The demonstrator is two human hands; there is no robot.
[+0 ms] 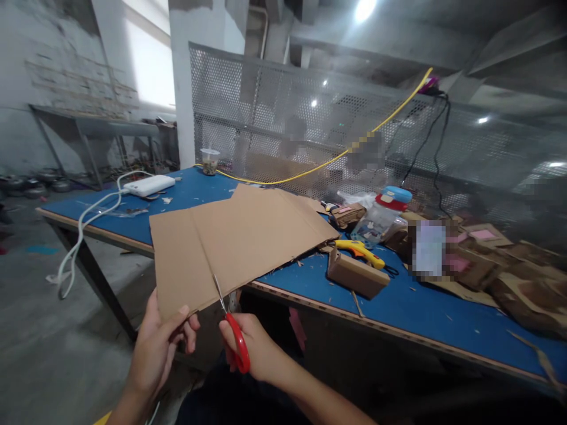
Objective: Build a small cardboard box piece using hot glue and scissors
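Observation:
A large brown cardboard sheet point(239, 242) hangs over the front edge of the blue table point(411, 307). My left hand point(162, 345) pinches the sheet's near left corner, thumb on top. My right hand point(254, 351) grips red-handled scissors point(233, 330). Their blades are up inside a cut that runs along a fold line in the sheet's near edge.
To the right lie a small cardboard box point(357, 274), a yellow glue gun point(358, 249), a plastic jar with a red and blue lid point(383, 215) and several cardboard scraps point(509, 271). A white power strip point(148, 185) with cable and a yellow cord point(328, 159) sit farther back, before a perforated metal screen point(274, 112).

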